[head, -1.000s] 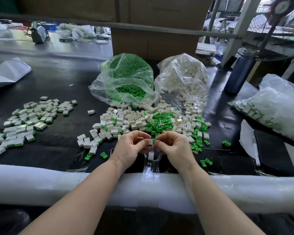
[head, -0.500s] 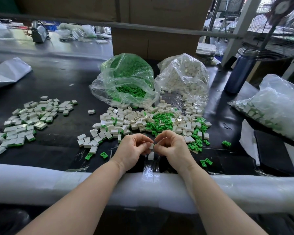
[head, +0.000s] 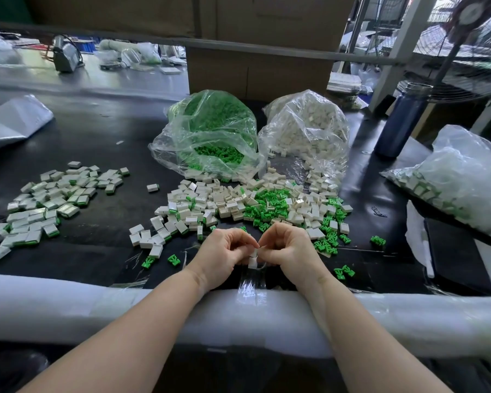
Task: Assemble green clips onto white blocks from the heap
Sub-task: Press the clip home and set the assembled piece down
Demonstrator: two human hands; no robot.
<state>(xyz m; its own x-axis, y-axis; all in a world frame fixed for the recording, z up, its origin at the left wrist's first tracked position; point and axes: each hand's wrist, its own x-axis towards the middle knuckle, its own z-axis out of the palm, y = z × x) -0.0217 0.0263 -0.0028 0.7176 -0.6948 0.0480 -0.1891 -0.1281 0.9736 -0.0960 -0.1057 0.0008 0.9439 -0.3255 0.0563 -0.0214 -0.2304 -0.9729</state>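
Both hands meet near the padded edge: the left hand [head: 224, 249] and right hand [head: 288, 246] pinch one white block [head: 253, 258] between them. Behind lies the heap [head: 253, 204] of blocks and green clips on the dark surface [head: 97, 143], with two bags [head: 210, 131] beyond.

Brightness: even, soft daylight over the black counter [head: 97, 143]; nothing dim in the middle.
Light source: behind and right of the cardboard box [head: 260, 72], where the openings wash out pale.
Glare: white sheen on the two clear bags [head: 210, 137] in front of the box, and on the counter left of the box.
Shadows: faint and short.
Sharpness: crisp in front of the box; far background left of it soft.
Distortion: wide-angle bending; the foam rail [head: 68, 304] along the counter's near edge curves.
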